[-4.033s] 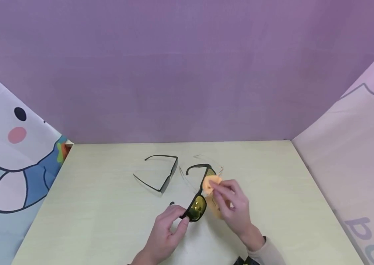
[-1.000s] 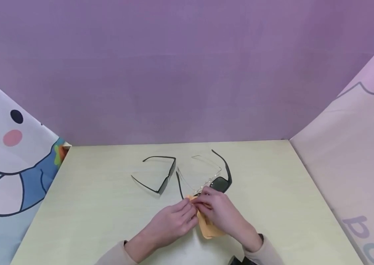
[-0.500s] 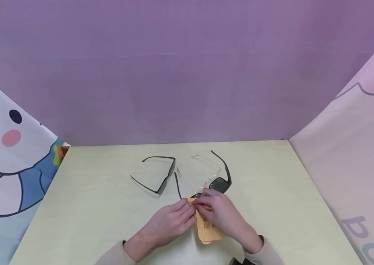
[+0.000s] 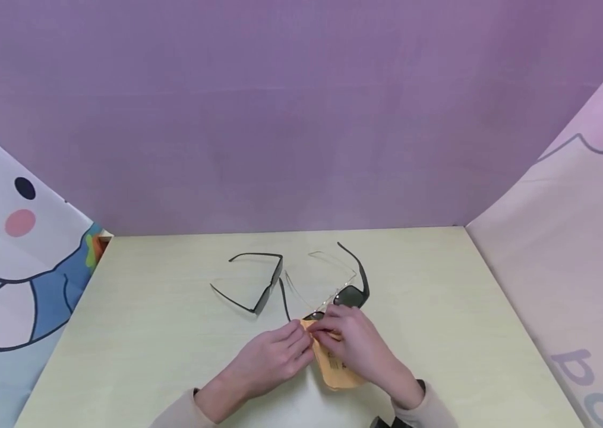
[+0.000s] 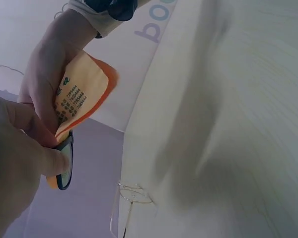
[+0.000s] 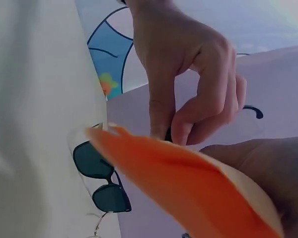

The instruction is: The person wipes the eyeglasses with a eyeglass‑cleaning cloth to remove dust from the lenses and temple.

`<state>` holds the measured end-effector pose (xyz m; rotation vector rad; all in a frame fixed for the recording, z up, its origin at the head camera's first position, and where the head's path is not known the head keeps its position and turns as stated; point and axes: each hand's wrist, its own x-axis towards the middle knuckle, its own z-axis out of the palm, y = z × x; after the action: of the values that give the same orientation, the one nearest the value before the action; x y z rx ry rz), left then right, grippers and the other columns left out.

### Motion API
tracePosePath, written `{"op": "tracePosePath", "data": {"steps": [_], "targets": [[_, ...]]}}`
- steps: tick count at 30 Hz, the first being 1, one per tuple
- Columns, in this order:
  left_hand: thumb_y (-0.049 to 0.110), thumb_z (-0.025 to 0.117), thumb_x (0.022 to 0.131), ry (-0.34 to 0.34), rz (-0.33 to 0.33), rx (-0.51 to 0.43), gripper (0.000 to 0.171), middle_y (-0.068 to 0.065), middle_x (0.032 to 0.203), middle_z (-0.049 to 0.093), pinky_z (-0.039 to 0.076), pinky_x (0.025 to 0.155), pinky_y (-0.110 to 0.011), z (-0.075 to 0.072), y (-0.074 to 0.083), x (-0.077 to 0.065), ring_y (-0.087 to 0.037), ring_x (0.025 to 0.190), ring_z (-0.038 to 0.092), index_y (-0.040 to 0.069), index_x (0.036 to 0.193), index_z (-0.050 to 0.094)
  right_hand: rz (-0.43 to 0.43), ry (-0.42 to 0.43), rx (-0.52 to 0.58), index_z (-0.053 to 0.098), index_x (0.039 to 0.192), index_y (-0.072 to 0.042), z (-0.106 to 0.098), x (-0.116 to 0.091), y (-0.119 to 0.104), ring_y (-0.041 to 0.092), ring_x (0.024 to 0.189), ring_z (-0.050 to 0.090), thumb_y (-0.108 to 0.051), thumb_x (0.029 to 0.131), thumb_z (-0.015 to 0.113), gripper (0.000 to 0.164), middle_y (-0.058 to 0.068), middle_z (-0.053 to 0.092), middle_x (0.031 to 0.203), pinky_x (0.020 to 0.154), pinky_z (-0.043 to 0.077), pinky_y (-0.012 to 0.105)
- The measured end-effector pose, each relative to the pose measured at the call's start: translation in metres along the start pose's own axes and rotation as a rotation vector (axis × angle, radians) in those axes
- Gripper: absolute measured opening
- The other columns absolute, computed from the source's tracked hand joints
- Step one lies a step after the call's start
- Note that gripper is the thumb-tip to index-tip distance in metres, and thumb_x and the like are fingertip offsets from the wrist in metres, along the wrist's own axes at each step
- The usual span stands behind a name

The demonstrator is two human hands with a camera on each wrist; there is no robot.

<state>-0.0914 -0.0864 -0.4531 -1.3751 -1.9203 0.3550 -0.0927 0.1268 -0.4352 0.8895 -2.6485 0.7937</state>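
Black-framed sunglasses (image 4: 350, 296) are held up over the table, temples pointing away. My left hand (image 4: 277, 359) pinches them at the left lens, with its thumb beside that lens (image 5: 66, 166) in the left wrist view. A thin orange cloth (image 4: 335, 371) with dark printing is gripped by my right hand (image 4: 357, 342). Part of the cloth is folded over the left lens, between the fingers of both hands; the rest hangs below. Fingers and cloth hide much of that lens and the bridge.
Another pair of black sunglasses (image 4: 264, 297) lies unfolded on the pale table (image 4: 146, 333), left of the hands. Thin wire-rimmed glasses (image 4: 296, 286) lie just behind the held pair. A purple backdrop (image 4: 301, 148) stands behind, with printed side panels (image 4: 574, 249).
Four seconds ago the held sunglasses stood side-on, with the cloth at the far lens. They have since been turned, and both hands came together at the left lens. Lately they tilt slightly leftward.
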Motion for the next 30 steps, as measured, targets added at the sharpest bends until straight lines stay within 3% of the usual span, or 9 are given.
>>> {"op": "tracePosePath", "data": {"steps": [6,13,21,27,30], "targets": [[-0.005,0.022,0.105,-0.013,0.014,-0.013,0.05,0.003,0.105,0.073,0.051,0.106,-0.029,0.0007,0.0018,0.0004,-0.013,0.103,0.068,0.018,0.098,0.065,0.036,0.098,-0.27,0.081,0.088,-0.019,0.0045,-0.0007,0.002,0.01,0.069,0.049,-0.016,0.08,0.088,0.011,-0.009,0.056,0.073,0.065,0.035,0.026],[-0.002,0.022,0.106,-0.013,0.003,-0.032,0.049,0.002,0.106,0.073,0.051,0.106,-0.03,0.0005,0.0014,-0.0004,-0.014,0.104,0.067,0.017,0.097,0.066,-0.01,0.008,-0.052,0.081,0.09,-0.016,0.0064,-0.0011,-0.0034,0.006,0.074,0.054,-0.01,0.082,0.085,0.011,-0.011,0.063,0.08,0.066,0.04,0.022],[-0.005,0.022,0.105,-0.021,0.015,-0.012,0.05,0.004,0.106,0.073,0.05,0.108,-0.029,-0.0019,0.0024,0.0005,-0.012,0.105,0.068,0.019,0.1,0.065,0.017,0.113,-0.25,0.08,0.087,-0.018,0.0069,-0.0006,0.0024,0.011,0.067,0.048,-0.014,0.08,0.088,0.011,-0.009,0.056,0.073,0.064,0.035,0.026],[-0.004,0.024,0.105,-0.009,0.004,-0.009,0.046,0.002,0.106,0.073,0.05,0.107,-0.029,-0.0036,0.0004,0.0002,-0.013,0.104,0.067,0.017,0.099,0.064,-0.05,0.018,-0.055,0.081,0.092,-0.016,0.0023,0.0006,0.0009,0.004,0.071,0.052,-0.01,0.083,0.084,0.011,-0.01,0.062,0.079,0.065,0.041,0.021],[-0.003,0.024,0.105,-0.007,0.018,0.002,0.046,0.003,0.107,0.073,0.049,0.108,-0.03,-0.0051,0.0003,0.0001,-0.013,0.105,0.067,0.016,0.101,0.065,-0.047,0.018,-0.074,0.081,0.091,-0.017,0.001,0.0001,0.0005,0.004,0.071,0.051,-0.011,0.083,0.084,0.011,-0.011,0.062,0.078,0.064,0.039,0.021]]}}
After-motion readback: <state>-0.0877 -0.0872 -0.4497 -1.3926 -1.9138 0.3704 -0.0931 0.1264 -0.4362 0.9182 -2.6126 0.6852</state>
